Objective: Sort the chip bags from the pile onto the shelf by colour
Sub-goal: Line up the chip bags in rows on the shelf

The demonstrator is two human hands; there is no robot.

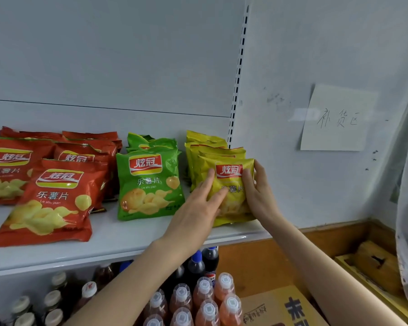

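Flat-fingered, the left hand (196, 210) presses the face of the front yellow chip bag (232, 182) while the right hand (259, 191) grips its right edge. On the white shelf (127, 236), red bags (54, 198) lie at left, green bags (149, 184) mid-shelf, and the held bag fronts the yellow stack (205, 142) at right.

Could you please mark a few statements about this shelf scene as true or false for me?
1. Both the left hand and the right hand touch the front yellow bag. True.
2. The green bags stand left of the red bags. False: the green bags stand to the right of the red bags.
3. Bottles stand below the shelf. True.
4. The paper note is stuck on a green bag. False: it is on the wall, to the right of the shelf.
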